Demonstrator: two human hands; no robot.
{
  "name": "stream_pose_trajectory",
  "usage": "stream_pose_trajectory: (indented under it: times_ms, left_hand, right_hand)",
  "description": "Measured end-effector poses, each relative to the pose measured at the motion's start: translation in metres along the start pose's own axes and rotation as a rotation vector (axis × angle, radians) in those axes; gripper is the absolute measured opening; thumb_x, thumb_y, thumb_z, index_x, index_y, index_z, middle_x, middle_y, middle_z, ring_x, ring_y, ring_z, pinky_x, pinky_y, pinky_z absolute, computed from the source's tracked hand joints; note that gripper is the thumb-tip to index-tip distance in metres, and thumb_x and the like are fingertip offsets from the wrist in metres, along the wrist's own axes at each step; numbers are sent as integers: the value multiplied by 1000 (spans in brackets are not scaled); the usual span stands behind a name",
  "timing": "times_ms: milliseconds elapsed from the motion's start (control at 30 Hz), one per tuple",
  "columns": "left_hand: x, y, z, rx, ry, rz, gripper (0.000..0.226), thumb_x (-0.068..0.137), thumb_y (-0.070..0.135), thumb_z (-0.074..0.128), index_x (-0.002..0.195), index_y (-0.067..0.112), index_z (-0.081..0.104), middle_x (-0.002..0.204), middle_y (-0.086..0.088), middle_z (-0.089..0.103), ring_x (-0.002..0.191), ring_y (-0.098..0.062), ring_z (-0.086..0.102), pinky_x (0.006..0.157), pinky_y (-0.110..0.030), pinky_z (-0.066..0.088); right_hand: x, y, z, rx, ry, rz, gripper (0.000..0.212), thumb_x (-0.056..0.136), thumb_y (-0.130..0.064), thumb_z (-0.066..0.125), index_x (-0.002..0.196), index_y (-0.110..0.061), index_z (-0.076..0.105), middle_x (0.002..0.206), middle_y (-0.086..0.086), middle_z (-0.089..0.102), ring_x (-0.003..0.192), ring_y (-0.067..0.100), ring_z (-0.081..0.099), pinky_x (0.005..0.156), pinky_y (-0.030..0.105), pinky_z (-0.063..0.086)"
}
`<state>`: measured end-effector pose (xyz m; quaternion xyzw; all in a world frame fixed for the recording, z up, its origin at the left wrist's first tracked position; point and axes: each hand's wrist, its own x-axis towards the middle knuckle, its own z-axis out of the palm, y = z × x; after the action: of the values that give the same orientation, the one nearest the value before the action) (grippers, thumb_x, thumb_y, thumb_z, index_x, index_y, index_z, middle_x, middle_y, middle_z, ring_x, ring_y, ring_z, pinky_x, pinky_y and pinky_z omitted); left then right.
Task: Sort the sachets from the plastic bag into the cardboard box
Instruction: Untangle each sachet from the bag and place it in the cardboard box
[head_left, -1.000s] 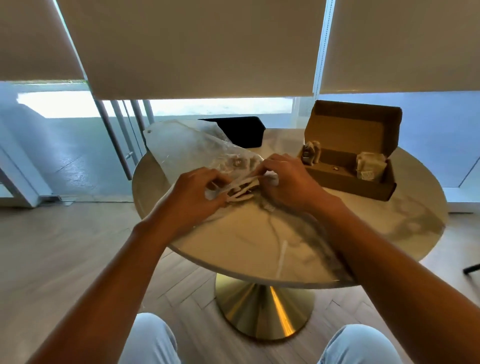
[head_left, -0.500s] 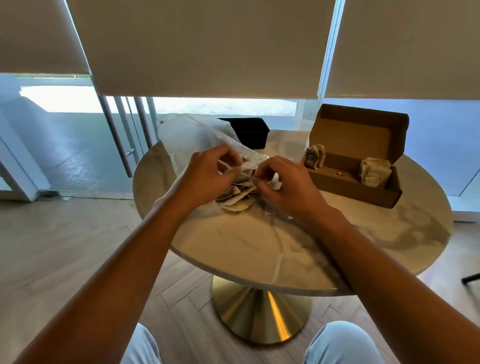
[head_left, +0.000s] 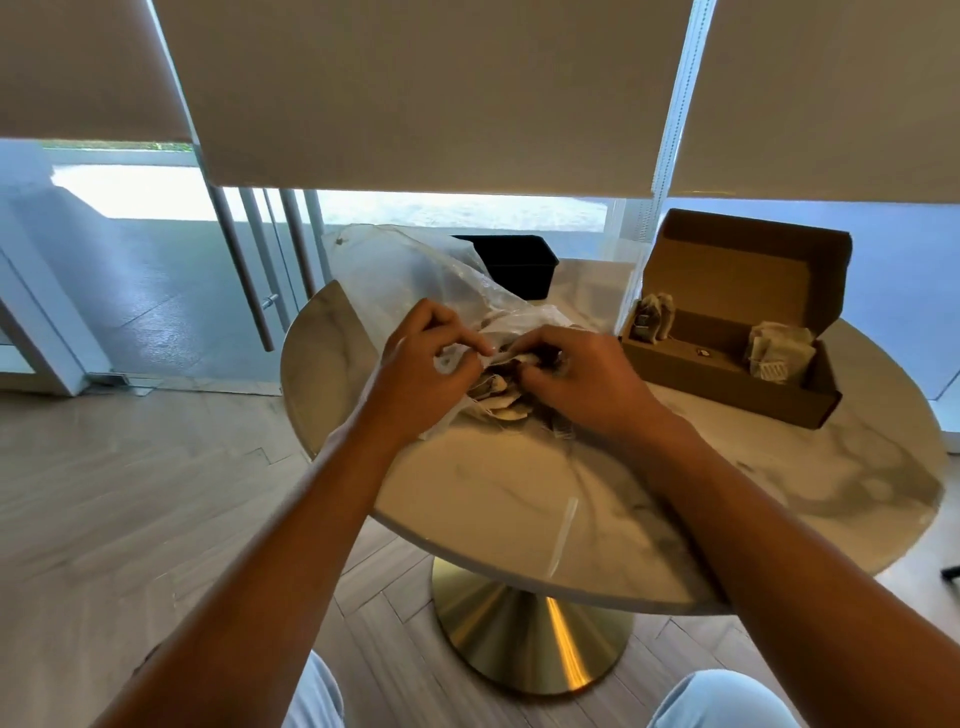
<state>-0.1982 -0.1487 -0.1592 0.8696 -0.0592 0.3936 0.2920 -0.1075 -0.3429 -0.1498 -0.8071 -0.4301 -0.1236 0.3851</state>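
Marble counter (head_left: 519, 499) holds the plastic bag (head_left: 415, 280), with the cardboard box (head_left: 727, 384) on the right. Both hands, left hand (head_left: 421, 364) and right hand (head_left: 582, 379), pinch the bag's mouth over the sachets (head_left: 501, 402). Next, one sachet likely needs pulling out.

We reach both bare forearms in from seven and five o'clock toward the centre. Our left hand (head_left: 426, 364) curls its fingers in a pinching grip; our right hand (head_left: 582, 379), knuckles up, curls its fingertips just beside it.
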Motion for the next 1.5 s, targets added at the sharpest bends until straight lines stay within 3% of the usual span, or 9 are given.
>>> stream_pose_trajectory:
  times_ms: [200, 567, 767, 900, 1000, 1100, 1233, 1367, 1500]
  left_hand:
    - [-1, -4, 5, 106, -75, 57, 36, 87, 57, 64, 113, 34, 71, 107, 8, 50, 103, -8, 45, 81, -20, 42]
    - [-3, 3, 1, 230, -80, -29, 32, 86, 61, 58, 106, 41, 72, 111, 13, 49, 112, -11, 37, 87, -21, 28]
    - [9, 27, -6, 606, -225, -167, 41, 91, 41, 66, 132, 43, 60, 123, 2, 51, 119, -22, 41, 97, -35, 37]
    - [21, 25, -7, 208, -366, -190, 40, 95, 14, 65, 133, 27, 64, 129, -4, 67, 93, -3, 64, 76, -2, 43]
    - [28, 28, -16, 142, -236, -169, 38, 97, 0, 55, 127, 20, 68, 123, 1, 69, 72, 12, 59, 67, 5, 39]
    - [39, 21, -23, 189, -55, -104, 33, 98, 1, 54, 118, 19, 73, 123, -2, 70, 100, -3, 65, 87, 0, 36]
    - [40, 7, -19, 157, -206, -196, 38, 93, 29, 70, 130, 30, 62, 121, 12, 59, 96, 1, 55, 71, 2, 34]
    - [34, -2, -15, 37, -240, -182, 45, 88, 20, 76, 128, 32, 61, 123, 12, 59, 97, 15, 53, 75, 4, 37]
    - [28, -3, -20, -94, -231, -144, 45, 88, 12, 74, 122, 37, 61, 120, 19, 59, 105, 11, 57, 85, -9, 49]
  right_hand:
    - [-4, 0, -13, 325, -5, 78, 16, 94, -24, 74, 109, -20, 76, 95, -3, 76, 87, 10, 71, 73, 18, 53]
    - [0, 5, -5, 439, 27, 110, 7, 100, -24, 66, 105, -23, 70, 93, -7, 75, 90, 10, 72, 79, 25, 57]
    - [-2, 0, -3, 525, 70, 153, 3, 105, -25, 58, 103, -25, 61, 91, -6, 76, 88, 5, 74, 73, 18, 54]
    - [-5, 4, -2, 437, 2, 154, 9, 105, -32, 57, 106, -24, 59, 96, -4, 77, 92, 8, 74, 79, 26, 58]
    - [-8, 7, -3, 264, -35, 101, 5, 104, -35, 57, 103, -31, 56, 90, -12, 72, 82, -6, 67, 74, 14, 50]
    - [-11, 6, -3, 115, -73, 39, 5, 104, -34, 57, 104, -33, 52, 84, -16, 65, 71, -10, 59, 63, 9, 41]
    - [-12, 11, -2, 3, -51, -81, 13, 99, -39, 63, 110, -32, 62, 110, -9, 60, 98, 9, 58, 85, 25, 48]
    - [-5, 10, 0, -130, 69, 16, 26, 93, -45, 71, 117, -37, 73, 146, -3, 36, 134, 23, 26, 111, 37, 25]
    - [1, 10, 5, -113, 1, 34, 31, 93, -50, 67, 120, -36, 73, 147, -4, 48, 137, 25, 32, 115, 48, 29]
